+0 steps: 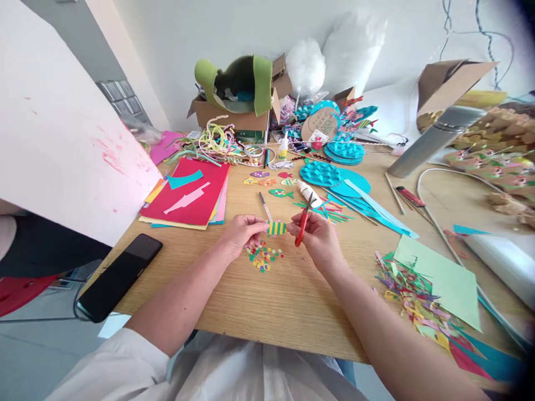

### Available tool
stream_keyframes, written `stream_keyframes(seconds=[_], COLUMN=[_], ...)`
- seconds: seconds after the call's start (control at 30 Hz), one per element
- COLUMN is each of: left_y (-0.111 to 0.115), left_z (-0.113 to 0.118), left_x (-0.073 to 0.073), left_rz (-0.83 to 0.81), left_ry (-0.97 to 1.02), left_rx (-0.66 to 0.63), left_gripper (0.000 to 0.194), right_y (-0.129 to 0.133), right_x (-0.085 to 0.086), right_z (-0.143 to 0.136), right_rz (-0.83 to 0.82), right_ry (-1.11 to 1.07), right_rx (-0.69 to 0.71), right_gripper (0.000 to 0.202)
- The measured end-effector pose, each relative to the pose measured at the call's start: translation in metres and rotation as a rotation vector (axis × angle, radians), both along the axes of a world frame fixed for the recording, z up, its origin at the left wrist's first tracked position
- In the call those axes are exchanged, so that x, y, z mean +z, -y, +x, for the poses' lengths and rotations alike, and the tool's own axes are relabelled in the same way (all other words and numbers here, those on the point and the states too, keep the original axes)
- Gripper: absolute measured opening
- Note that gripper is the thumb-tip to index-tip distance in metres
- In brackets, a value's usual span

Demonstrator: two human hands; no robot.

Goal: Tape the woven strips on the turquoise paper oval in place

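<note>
Between my hands is a small green and yellow striped paper piece (276,228). My left hand (244,233) pinches its left end. The fingers of my right hand (318,236) are closed round red-handled scissors (301,229), blades pointing up, and the fingertips touch the right end of the striped piece. Below the hands lies a small heap of coloured paper dots (264,256). Just beyond them are a pen (264,205), a white glue bottle (309,193), thin coloured paper strips (337,211) and several small paper fish, one of them green (281,193).
Red paper sheets (188,189) lie at the left, a black phone (121,275) at the left edge. Blue paper discs (321,174) are at the back. A grey cylinder (437,142), light green paper (443,278) and paper scraps (412,295) are on the right.
</note>
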State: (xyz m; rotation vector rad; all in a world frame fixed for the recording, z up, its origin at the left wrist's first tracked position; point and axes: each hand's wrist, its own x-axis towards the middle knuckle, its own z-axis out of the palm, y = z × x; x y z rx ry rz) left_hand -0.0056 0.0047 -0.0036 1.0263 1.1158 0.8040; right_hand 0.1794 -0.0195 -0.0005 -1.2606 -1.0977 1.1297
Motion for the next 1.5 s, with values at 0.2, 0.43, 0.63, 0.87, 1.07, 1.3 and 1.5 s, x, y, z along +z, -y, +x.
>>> stream_keyframes(seconds=[0.2,0.43,0.63,0.87,1.07,1.3,1.5], left_y=[0.0,-0.001,0.001,-0.007,-0.02,-0.025,-0.028], left_z=[0.0,-0.001,0.001,-0.004,-0.015,-0.02,-0.021], left_x=[0.0,-0.001,0.001,-0.002,-0.007,-0.01,-0.011], left_rz=[0.01,0.03,0.03,0.073,0.107,0.078,0.055], left_ry=[-0.027,-0.014,-0.045,0.018,0.039,0.065,0.064], left_rx=[0.02,-0.014,-0.02,0.082,0.234,0.295,0.295], left_gripper=[0.015,0.022,0.02,0.021,0.025,0.031,0.033], right_y=[0.0,-0.001,-0.002,-0.005,-0.005,-0.006,-0.007], right_x=[0.001,0.001,-0.001,-0.005,-0.009,-0.01,-0.004], right_z=[-0.001,-0.001,-0.001,0.006,0.019,0.026,0.03], right_rz=[-0.005,-0.012,0.008,0.148,0.275,0.2,0.066], right_ry=[-0.032,-0.005,0.021,0.328,0.859,1.331,1.445], right_rx=[0.001,0.003,0.011,-0.105,-0.153,0.095,0.165], right_gripper=[0.048,0.051,0.049,0.042,0.033,0.02,0.029])
